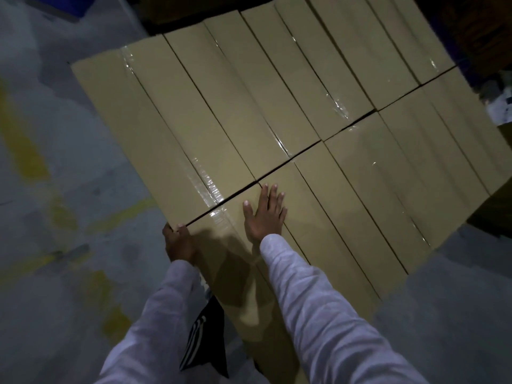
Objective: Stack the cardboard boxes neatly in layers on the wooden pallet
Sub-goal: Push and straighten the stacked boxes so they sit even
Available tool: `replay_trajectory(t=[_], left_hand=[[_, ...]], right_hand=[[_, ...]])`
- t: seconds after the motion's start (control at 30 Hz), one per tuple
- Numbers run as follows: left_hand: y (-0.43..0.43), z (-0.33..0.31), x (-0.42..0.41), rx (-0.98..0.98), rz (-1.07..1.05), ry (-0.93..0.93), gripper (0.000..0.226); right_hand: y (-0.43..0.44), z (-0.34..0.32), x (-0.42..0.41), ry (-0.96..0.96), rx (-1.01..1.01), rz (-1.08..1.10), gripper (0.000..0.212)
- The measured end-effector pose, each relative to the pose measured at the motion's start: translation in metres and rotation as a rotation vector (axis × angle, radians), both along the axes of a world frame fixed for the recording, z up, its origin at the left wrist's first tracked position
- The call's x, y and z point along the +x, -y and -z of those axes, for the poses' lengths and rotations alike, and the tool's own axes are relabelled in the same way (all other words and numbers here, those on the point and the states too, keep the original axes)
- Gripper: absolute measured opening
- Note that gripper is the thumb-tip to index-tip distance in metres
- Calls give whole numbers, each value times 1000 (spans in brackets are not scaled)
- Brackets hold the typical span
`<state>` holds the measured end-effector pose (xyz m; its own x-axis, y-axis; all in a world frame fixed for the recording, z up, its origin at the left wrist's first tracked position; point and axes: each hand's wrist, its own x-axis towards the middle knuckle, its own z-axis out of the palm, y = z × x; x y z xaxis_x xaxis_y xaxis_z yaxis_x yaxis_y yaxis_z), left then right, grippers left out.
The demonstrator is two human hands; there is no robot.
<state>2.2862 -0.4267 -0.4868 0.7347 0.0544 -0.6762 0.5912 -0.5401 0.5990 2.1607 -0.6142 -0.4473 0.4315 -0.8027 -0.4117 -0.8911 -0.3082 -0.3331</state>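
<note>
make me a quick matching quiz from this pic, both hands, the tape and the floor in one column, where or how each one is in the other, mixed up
Column 1
1. left hand
2. right hand
3. tape
4. floor

Column 2
a. has worn yellow marks
b. lies flat on top of the box
c. shiny clear strip along a seam
d. grips the box's left edge at its far corner

Pairs: 1-d, 2-b, 3-c, 4-a
</note>
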Motion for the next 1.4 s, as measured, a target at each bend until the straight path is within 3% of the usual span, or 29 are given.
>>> replay_trajectory(t=[0.27, 0.43, 0.53, 0.7, 0.87, 1.03, 1.13, 1.4], left_hand=[[-5, -8, -11, -10, 42, 14, 60], [-3, -8, -3, 49, -7, -24, 48], [-2, -12, 1, 108, 13, 94, 54], [37, -27, -5, 342, 371, 629, 67], [124, -47, -17, 59, 966, 969, 45], [211, -63, -17, -108, 1369, 1005, 48], [271, -62, -7, -128, 1460, 952, 53], [385, -39, -1, -90, 1723, 1065, 66]], right_hand=[[-15, 3, -11, 80, -7, 16, 78], [-15, 1, -13, 111, 34, 19, 76], [-15, -2, -23, 160, 16, 41, 77], [1, -8, -42, 154, -57, 179, 75], [70, -14, -46, 188, -160, 260, 71], [141, -15, -43, 232, -250, 348, 68], [184, -15, -44, 234, -269, 371, 70], [224, 2, -44, 94, -223, 305, 75]])
